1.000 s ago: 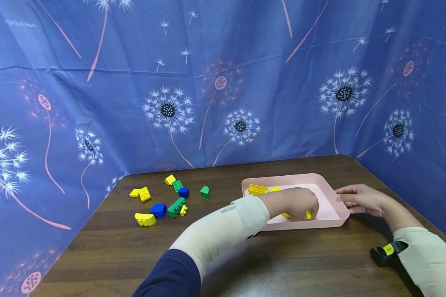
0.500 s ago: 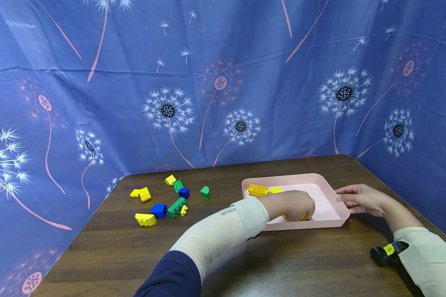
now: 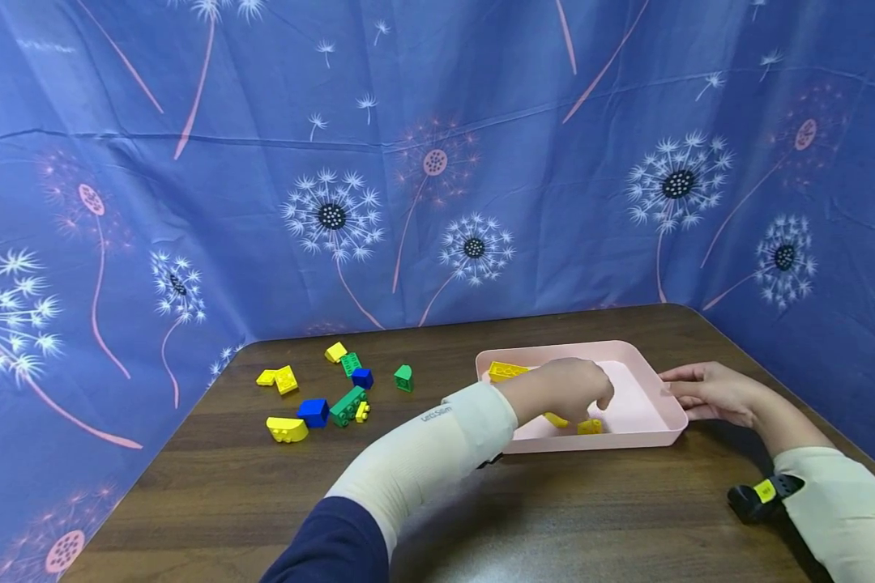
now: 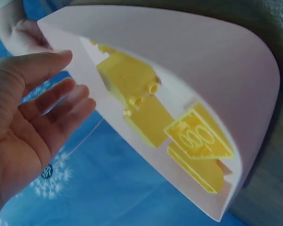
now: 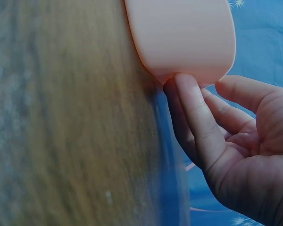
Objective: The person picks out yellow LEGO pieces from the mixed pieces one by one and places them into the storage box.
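The left hand [image 3: 570, 390] has lifted off the yellow brick [image 3: 590, 427], which now lies inside the pink tray [image 3: 645, 397]; its fingers [image 4: 61, 120] spread loosely from the thumb, holding nothing, so that placement looks finished. The right hand [image 3: 722, 395] touches the tray's outer end.

Bricks [image 3: 590, 426] lie in the tray [image 3: 638, 397] beneath the left hand [image 3: 570, 389] and left of the right hand [image 3: 716, 394], with loose bricks [image 3: 313, 413] farther left.
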Demonstrator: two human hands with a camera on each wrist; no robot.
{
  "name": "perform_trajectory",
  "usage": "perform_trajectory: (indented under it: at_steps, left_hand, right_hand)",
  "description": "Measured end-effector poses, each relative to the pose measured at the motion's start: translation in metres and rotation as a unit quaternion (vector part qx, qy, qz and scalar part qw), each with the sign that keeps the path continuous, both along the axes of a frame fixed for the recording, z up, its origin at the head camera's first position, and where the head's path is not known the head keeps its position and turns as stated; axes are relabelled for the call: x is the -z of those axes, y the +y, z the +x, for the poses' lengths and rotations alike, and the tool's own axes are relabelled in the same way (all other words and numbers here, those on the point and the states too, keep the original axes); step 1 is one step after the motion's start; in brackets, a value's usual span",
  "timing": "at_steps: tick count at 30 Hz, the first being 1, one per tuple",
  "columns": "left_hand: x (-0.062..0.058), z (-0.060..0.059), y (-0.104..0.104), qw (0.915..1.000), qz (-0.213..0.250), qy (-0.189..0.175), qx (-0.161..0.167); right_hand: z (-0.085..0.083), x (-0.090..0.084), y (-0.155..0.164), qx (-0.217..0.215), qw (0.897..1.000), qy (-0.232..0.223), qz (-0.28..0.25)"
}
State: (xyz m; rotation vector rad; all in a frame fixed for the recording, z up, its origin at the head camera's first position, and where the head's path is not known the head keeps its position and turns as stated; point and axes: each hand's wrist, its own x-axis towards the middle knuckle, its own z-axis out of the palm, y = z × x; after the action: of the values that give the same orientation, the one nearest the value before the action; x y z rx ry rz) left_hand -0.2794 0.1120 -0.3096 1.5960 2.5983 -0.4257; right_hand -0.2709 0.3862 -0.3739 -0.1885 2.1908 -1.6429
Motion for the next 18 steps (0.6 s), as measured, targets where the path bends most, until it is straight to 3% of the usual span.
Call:
perform_trajectory:
  at_steps: [12,15,18]
  left_hand:
    - [-0.017,0.010,-0.059,0.9949,0.100,-0.001,0.014]
    - [-0.014,0.013,-0.080,0.9927,0.121,0.005,0.006]
    - [-0.010,0.017,-0.104,0.9888,0.148,-0.001,-0.022]
  right_hand:
    - [-0.001,0.003,0.002,-0.001,1.000,0.001,0.003]
    - [-0.001,0.003,0.002,-0.003,1.000,0.004,0.006]
    - [-0.001,0.001,0.001,-0.012,1.000,0.011,0.012]
